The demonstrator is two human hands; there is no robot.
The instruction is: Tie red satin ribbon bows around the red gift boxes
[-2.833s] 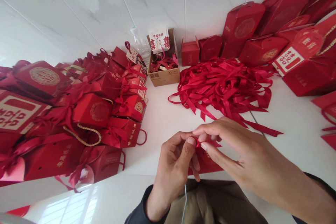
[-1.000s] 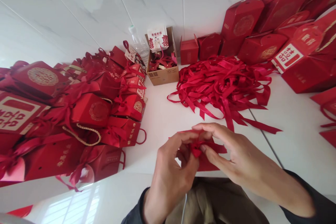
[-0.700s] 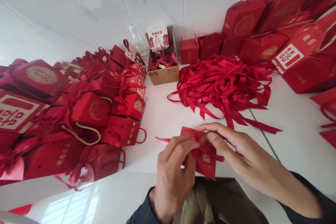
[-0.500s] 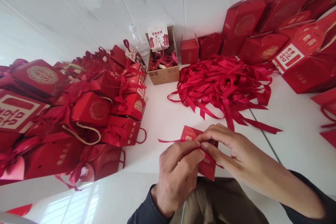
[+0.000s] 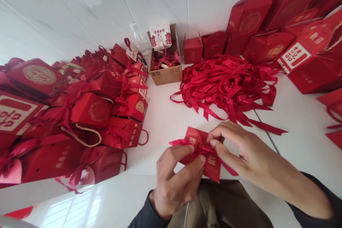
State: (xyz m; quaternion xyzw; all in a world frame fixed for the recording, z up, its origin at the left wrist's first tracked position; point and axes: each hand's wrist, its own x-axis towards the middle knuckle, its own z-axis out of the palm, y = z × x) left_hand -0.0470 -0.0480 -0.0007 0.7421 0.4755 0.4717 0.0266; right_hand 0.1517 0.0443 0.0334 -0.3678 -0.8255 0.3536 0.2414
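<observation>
At the table's front edge lies a small red gift box (image 5: 213, 171) with gold lettering on its flaps. A red satin ribbon (image 5: 176, 142) is gathered across its top, one end sticking out left and another trailing to the lower right. My left hand (image 5: 179, 174) is closed on the ribbon from the left, its fingertips close to the knot. From the right, my right hand (image 5: 237, 151) pinches the ribbon between thumb and fingers. The fingers partly hide the knot. Beyond the box spreads a heap of loose red ribbons (image 5: 227, 85).
Many ribbon-tied red boxes (image 5: 92, 110) crowd the left side. At the wall stand a cardboard carton (image 5: 167, 75), a clear plastic bottle (image 5: 139, 41) and red boxes (image 5: 192, 50). More red boxes (image 5: 310, 73) fill the right of the white table (image 5: 157, 121).
My hands have moved apart slightly, the fingers spreading from their close pinch. The ribbon's ends and loops now show wider on both sides, and more of the box top is visible.
</observation>
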